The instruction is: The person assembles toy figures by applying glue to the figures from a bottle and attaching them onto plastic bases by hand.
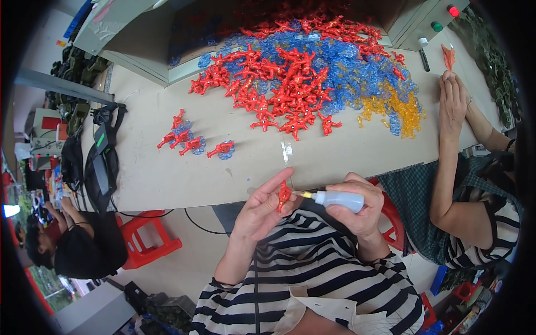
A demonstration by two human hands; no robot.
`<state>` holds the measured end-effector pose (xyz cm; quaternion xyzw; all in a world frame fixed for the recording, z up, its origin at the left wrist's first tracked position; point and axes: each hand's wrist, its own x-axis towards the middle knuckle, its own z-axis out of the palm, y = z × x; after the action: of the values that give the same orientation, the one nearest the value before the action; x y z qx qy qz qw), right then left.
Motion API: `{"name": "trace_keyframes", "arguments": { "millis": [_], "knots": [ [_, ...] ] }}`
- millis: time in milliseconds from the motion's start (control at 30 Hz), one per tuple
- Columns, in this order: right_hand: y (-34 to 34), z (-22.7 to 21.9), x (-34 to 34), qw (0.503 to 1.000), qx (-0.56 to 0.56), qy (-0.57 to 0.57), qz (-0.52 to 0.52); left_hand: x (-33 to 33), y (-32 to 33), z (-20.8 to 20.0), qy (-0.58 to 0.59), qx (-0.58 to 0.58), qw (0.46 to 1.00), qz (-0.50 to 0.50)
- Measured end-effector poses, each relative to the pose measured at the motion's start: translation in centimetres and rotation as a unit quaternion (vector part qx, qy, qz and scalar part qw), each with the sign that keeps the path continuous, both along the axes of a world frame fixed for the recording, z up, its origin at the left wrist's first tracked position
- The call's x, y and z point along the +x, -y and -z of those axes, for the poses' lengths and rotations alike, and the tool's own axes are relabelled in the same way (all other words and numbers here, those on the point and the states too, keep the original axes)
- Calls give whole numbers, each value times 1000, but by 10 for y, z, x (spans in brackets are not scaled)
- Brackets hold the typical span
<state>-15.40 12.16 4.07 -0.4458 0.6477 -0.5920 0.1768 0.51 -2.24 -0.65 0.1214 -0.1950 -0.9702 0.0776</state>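
Note:
Near the table's front edge, my left hand (261,209) pinches a small red plastic figure (284,193) between thumb and fingers, with the index finger stretched out. My right hand (362,205) is wrapped round a translucent squeeze bottle (341,200) with a yellow nozzle tip (306,195). The bottle lies tilted almost flat, its tip pointing left at the red figure; whether it touches cannot be made out. Farther left on the table, several red figures joined with clear blue pieces (192,144) lie in a small group, with a single one (221,148) beside them.
A large heap of red figures (296,84), clear blue pieces (357,67) and yellow pieces (407,114) covers the far table, running into an open-fronted box (134,44). At right, a co-worker's hands (453,100) hold an orange-red piece. A black bag (103,151) lies at left.

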Motion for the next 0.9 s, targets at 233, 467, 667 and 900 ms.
{"name": "trace_keyframes", "arguments": {
  "millis": [233,467,667,900],
  "knots": [
    [8,19,-5,992,16,97,84,-1,-3,1,-25,-53,998,4],
    [40,35,-1,993,74,20,94,-4,-5,8,-58,-104,993,0],
    [39,38,1,990,90,-22,104,-4,-5,11,-106,-140,985,-7],
    [23,36,7,997,47,24,54,-4,-2,12,-108,-123,985,-48]
  ]
}}
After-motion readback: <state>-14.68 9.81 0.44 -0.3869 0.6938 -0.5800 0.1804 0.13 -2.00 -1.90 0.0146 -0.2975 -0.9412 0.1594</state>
